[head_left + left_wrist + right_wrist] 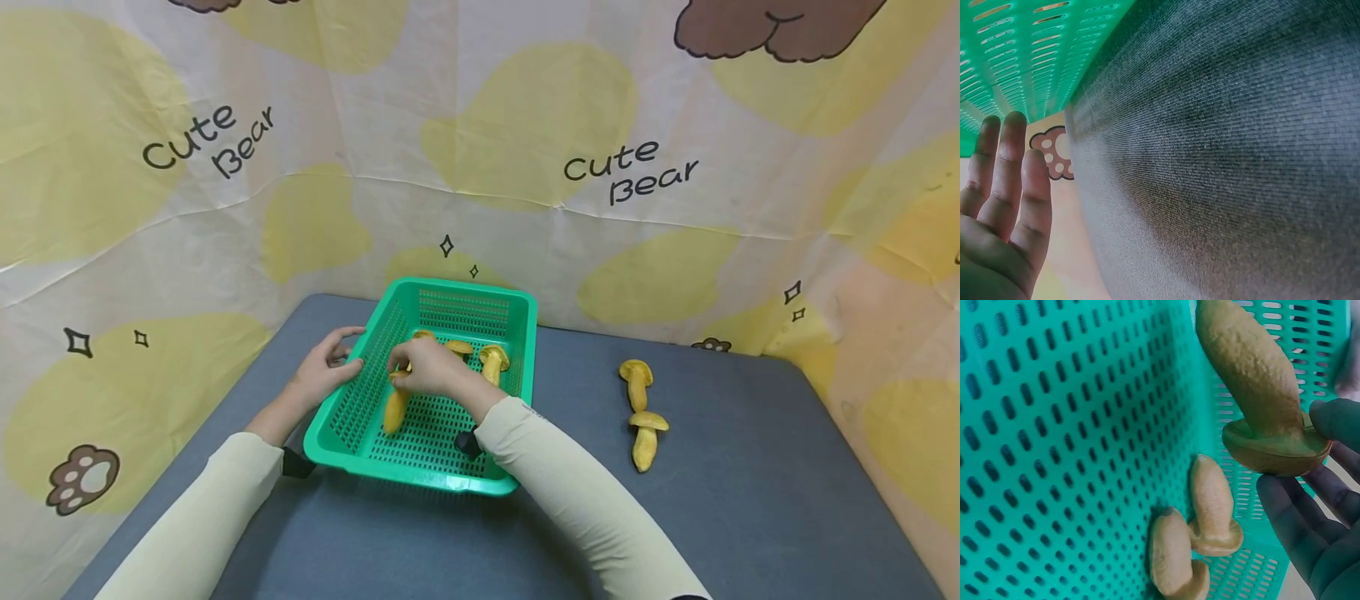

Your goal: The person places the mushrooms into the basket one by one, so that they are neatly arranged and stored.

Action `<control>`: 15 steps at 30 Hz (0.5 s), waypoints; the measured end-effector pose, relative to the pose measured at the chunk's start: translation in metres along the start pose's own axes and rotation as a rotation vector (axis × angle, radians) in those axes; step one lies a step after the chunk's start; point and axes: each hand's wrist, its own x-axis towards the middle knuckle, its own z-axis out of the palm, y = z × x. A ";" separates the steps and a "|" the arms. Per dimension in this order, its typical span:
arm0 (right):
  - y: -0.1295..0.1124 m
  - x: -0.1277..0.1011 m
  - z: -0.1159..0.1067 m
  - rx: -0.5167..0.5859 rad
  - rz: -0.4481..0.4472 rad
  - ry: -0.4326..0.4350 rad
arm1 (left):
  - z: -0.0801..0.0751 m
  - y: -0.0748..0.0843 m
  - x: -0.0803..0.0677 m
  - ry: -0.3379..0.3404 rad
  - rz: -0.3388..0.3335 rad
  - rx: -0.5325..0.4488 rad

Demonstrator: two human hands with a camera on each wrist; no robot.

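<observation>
A green perforated basket (459,288) sits on the grey table (750,500). My right hand (401,368) is inside it and pinches the cap of a yellow toy mushroom (394,410), whose stem slants down to the basket floor. In the right wrist view the held mushroom (1254,381) has its cap against my fingertips (1285,506), and two more mushrooms (1213,506) (1175,559) lie side by side on the basket (1072,425) floor. My left hand (347,354) rests against the basket's left rim with straight fingers (1004,181) and holds nothing.
Two more yellow mushrooms (636,382) (647,437) lie on the table to the right of the basket. A printed cloth backdrop (600,175) walls in the table at the back and on both sides.
</observation>
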 end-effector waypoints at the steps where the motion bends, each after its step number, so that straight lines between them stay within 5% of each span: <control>1: 0.001 0.001 0.001 -0.004 -0.002 -0.004 | 0.000 0.000 0.000 0.002 0.000 0.002; 15: 0.002 0.002 0.011 -0.025 0.005 -0.076 | 0.000 0.000 0.000 0.008 0.000 0.011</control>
